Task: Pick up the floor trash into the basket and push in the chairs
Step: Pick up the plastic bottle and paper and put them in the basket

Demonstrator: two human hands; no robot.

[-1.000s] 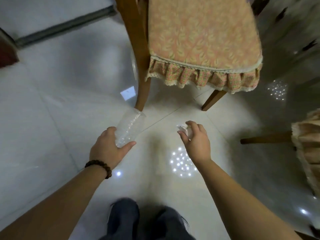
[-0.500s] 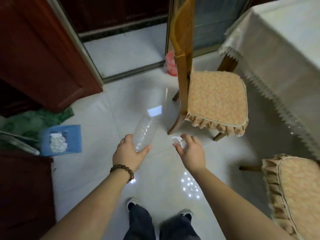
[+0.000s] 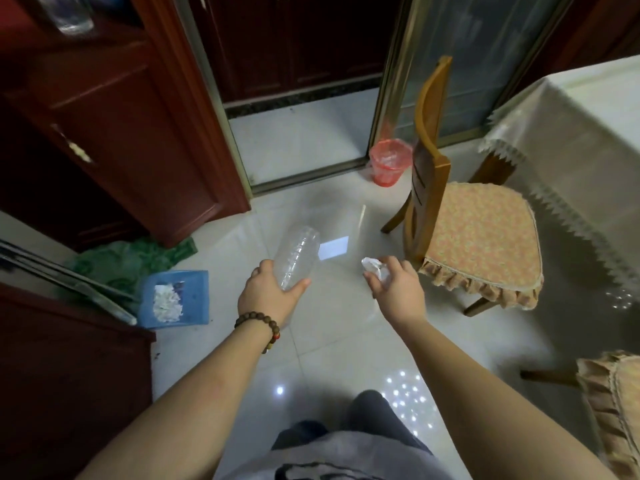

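clear bottle (image 3: 297, 255) in left fingers (image 3: 300, 284); wad (image 3: 371, 266) in right fingers (image 3: 374, 285)

In my left hand (image 3: 268, 296) sits a clear, colourless plastic bottle (image 3: 297, 257) with ribbed rings, and on that wrist a bracelet (image 3: 261, 327) of dark brown beads with one red bead. My right hand (image 3: 396, 292) pinches a white crumpled scrap (image 3: 371, 265). Beside the scrap, the chair (image 3: 429, 188) is honey-brown wood, its cushion (image 3: 481, 237) peach with a small leafy print and a checked frill. Beyond the chair, the basket (image 3: 389, 164) is translucent red-pink. Past the chair's far side, the tablecloth (image 3: 571, 133) is cream with a lace edge. The floor (image 3: 332, 327) is glossy pale grey tile.
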